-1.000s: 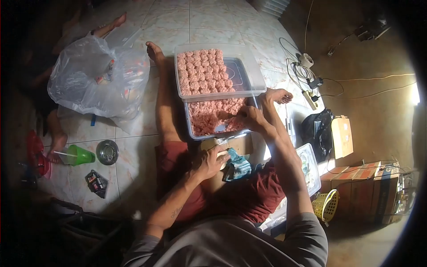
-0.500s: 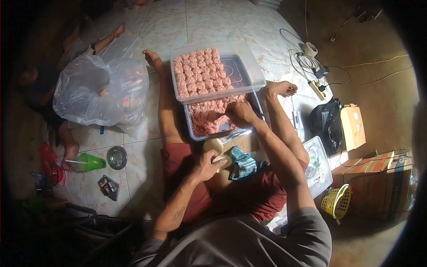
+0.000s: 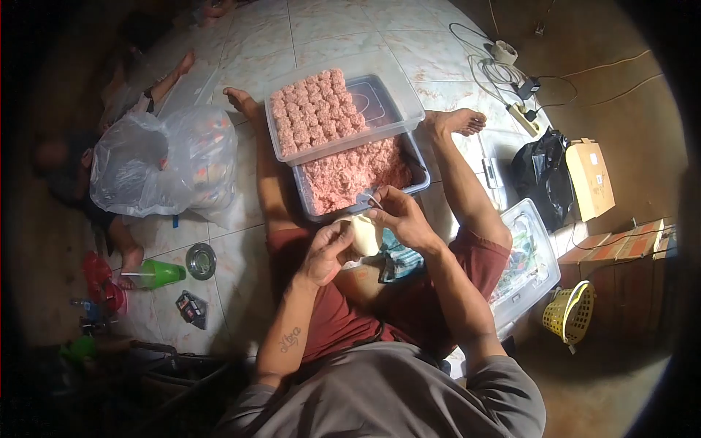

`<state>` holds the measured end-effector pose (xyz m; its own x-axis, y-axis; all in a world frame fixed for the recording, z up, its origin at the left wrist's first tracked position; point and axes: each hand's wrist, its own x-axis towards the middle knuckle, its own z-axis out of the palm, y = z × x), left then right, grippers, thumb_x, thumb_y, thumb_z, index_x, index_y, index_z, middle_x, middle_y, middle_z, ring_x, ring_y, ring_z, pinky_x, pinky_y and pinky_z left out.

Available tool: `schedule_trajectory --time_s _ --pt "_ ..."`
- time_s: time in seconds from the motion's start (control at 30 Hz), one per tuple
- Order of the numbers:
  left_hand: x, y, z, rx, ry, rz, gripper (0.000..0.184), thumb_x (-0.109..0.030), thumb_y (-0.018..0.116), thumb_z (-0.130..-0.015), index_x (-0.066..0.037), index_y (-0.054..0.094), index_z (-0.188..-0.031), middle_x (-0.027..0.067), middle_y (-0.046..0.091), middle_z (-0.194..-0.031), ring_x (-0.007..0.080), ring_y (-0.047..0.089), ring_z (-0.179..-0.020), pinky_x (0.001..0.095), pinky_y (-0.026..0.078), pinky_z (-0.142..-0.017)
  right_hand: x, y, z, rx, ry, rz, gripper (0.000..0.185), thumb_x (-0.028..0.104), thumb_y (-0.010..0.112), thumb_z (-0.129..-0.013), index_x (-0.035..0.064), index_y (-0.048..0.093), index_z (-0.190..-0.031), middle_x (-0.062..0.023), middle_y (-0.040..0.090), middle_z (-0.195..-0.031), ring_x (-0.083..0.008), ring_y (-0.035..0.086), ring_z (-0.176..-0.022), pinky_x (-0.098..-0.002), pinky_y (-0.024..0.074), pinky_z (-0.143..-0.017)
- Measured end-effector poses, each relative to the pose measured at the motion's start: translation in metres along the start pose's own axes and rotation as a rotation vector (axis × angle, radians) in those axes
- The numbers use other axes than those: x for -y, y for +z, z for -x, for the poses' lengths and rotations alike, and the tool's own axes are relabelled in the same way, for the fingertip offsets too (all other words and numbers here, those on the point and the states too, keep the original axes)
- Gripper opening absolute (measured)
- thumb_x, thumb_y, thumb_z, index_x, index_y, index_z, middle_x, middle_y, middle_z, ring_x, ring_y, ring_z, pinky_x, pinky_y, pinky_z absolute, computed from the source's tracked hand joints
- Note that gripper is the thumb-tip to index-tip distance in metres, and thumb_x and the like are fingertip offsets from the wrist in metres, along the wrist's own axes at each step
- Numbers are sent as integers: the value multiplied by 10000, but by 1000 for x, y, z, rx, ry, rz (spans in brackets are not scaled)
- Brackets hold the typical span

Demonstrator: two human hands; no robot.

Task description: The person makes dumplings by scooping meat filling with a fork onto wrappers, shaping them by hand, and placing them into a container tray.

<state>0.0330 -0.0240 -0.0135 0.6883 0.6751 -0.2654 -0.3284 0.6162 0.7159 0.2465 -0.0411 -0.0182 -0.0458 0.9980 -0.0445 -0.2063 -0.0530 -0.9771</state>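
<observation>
My left hand (image 3: pixel 326 252) is closed around a pale, thin dough wrapper (image 3: pixel 367 235), which looks cupped over the fingers. At its upper right edge my right hand (image 3: pixel 409 220) pinches a thin, light tool (image 3: pixel 375 200) whose kind I cannot make out. Just beyond both hands, a blue-rimmed tub holds loose pink minced meat (image 3: pixel 343 179). A clear plastic container (image 3: pixel 394 131) rests across the tub's far part, with rows of pink meat mounds (image 3: pixel 314 109) filling its left side. Under my right wrist lies a teal checked cloth (image 3: pixel 399 263).
At left stand a large clear plastic bag (image 3: pixel 168 160), a green cup (image 3: pixel 164 273) and a metal bowl (image 3: pixel 201 261); another person sits behind them. To the right are a lidded clear box (image 3: pixel 529 255), a yellow basket (image 3: pixel 568 314), cardboard boxes (image 3: pixel 613 255), and a power strip (image 3: pixel 524 117) with cables.
My right hand has come back from the minced meat to the wrapper. My left hand has lifted slightly, and the wrapper now looks cupped instead of flat.
</observation>
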Motion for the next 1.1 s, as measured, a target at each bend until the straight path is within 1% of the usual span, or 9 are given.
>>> schedule_trajectory --time_s 0.17,0.3,0.47,0.53,0.6,0.7,0.83,0.93,1.1 --pt "8 -11 6 80 109 -148 144 -121 797 -898 -64 672 -941 -37 665 -889 48 616 -785 224 515 -716 7 1 5 -49 -11 -2 150 114 696 -981 31 585 -1039 42 588 -894 -45 523 -829 -231 437 -716" --pt "8 -4 12 161 21 -468 195 -190 820 -890 -86 659 -850 -62 615 -829 26 532 -720 209 455 -687 15 -4 10 -82 -3 96 154 170 664 -1009 29 603 -1000 27 584 -875 -58 515 -823 -237 430 -725" --pt "18 -14 16 224 27 -161 164 -154 786 -914 -97 658 -829 -57 596 -815 32 528 -769 201 422 -720 5 -11 12 -120 0 101 165 171 664 -1007 18 602 -991 23 591 -873 -61 517 -821 -242 435 -723" --pt "24 -27 11 109 93 -213 119 -154 738 -947 -104 668 -864 -49 620 -847 45 553 -855 214 433 -782 7 -10 10 -131 2 122 169 170 661 -1007 13 603 -985 17 598 -877 -60 521 -828 -244 441 -728" --pt "19 -36 12 134 40 -173 122 -176 706 -974 -81 654 -1029 20 658 -1090 107 610 -1018 271 486 -913 11 -10 13 -145 25 208 149 129 641 -1000 -15 612 -1027 -15 624 -902 -77 546 -848 -249 461 -751" --pt "-2 -4 14 -29 157 309 383 -240 631 -1024 -17 558 -1327 99 666 -1250 230 624 -1223 426 503 -1054 17 -5 17 -165 -24 281 170 87 618 -983 -42 618 -1094 -70 654 -932 -119 584 -866 -284 493 -782" --pt "3 -35 2 -101 210 -236 471 -363 509 -1072 1 525 -1370 161 637 -1335 298 646 -1204 466 516 -1063 43 21 31 -235 -132 377 226 -18 595 -928 -39 628 -1150 -147 680 -989 -200 651 -889 -346 524 -797" --pt "-2 -27 -5 -160 291 186 511 -403 476 -1081 -1 508 -1395 175 632 -1347 308 642 -1217 438 517 -1064 43 31 41 -211 -253 604 289 -88 584 -869 -21 641 -1144 -169 666 -973 -264 660 -845 -357 524 -756" --pt "-17 2 5 -28 256 484 1041 -775 319 -969 106 315 -1521 263 398 -1559 359 373 -1471 473 228 -1255 -3 53 40 -190 -399 702 240 -123 607 -862 -18 667 -1069 -166 583 -849 -380 604 -748 -420 490 -650"
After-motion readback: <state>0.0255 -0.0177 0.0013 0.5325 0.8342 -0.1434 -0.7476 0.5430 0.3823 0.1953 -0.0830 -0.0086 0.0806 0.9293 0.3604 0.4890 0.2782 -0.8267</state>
